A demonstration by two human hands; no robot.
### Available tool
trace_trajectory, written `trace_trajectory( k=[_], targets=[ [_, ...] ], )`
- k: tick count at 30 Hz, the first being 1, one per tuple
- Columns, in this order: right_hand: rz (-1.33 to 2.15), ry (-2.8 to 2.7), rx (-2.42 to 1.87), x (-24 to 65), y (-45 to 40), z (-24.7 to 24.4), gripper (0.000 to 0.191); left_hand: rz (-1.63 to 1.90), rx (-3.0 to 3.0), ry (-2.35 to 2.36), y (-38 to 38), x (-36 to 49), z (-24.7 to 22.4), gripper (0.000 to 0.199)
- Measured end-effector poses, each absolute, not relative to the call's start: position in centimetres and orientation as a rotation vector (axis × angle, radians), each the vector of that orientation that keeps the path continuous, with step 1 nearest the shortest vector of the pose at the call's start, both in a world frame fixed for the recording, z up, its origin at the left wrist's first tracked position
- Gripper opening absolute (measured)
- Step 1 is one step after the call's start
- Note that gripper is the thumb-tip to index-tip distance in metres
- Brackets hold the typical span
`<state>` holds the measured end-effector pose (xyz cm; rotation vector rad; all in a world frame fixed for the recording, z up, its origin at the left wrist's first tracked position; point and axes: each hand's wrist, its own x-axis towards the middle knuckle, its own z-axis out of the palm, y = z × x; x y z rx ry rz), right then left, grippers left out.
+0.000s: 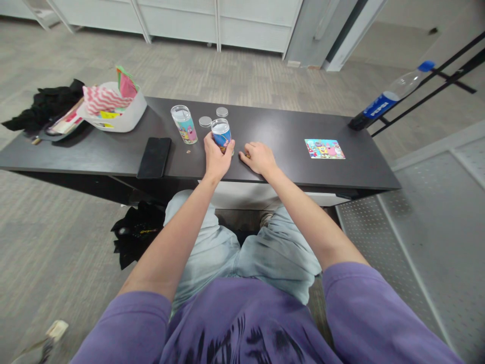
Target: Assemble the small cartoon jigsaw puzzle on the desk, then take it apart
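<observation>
My left hand (216, 161) is wrapped round a clear jar (221, 133) with a blue cartoon print, upright and without a lid. Just right of it, my right hand (258, 156) rests low at the tabletop with its fingers curled. Something small and brown shows by the thumb, too small to name. A second clear jar (184, 125), open on top and printed with pink and teal cartoon figures, stands to the left. Behind the held jar lie two round silver lids (205, 122). One tiny pale brown bit (188, 151) is on the table near the second jar.
On the dark table (280, 131) are a black phone (154, 157), a white basket (131, 112) of cloths and packets, and a cartoon card (325, 149). A Pepsi bottle (381, 104) stands at the right end. Black cloth (53, 103) lies at the far left.
</observation>
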<state>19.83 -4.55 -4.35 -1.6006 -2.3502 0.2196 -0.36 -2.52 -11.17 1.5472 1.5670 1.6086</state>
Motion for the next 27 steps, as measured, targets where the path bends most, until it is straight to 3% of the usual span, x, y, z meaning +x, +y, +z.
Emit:
trace_trajectory(
  k=[5, 13, 16, 18, 22, 27],
  targets=[
    [0.283, -2.279, -1.598, 19.9, -4.7, -4.5, 0.028, 1.618, 1.56, 1.579, -2.6, -0.2, -11.0, 0.071],
    [0.362, -1.975, -1.537, 20.2, -4.1, -4.5, 0.066, 1.576, 1.707, 1.552, -3.3, -0.3, -10.3, 0.08],
    [0.421, -1.597, -1.484, 19.9, -2.1, -3.6, 0.078, 1.498, 1.828, 1.535, -3.9, -0.4, -9.9, 0.082],
    [0.639, -1.104, -1.278, 19.7, -0.4, -2.5, 0.087, 1.456, 1.875, 1.54, -4.3, -0.4, -9.6, 0.083],
    [1.046, -0.603, -0.844, 18.9, 2.1, 0.7, 0.083, 1.333, 1.961, 1.577, -5.2, 0.0, -8.9, 0.086],
    [1.192, -0.432, -0.641, 16.5, 2.9, 3.2, 0.07, 1.265, 1.998, 1.595, -5.8, 0.4, -8.3, 0.088]
  ],
)
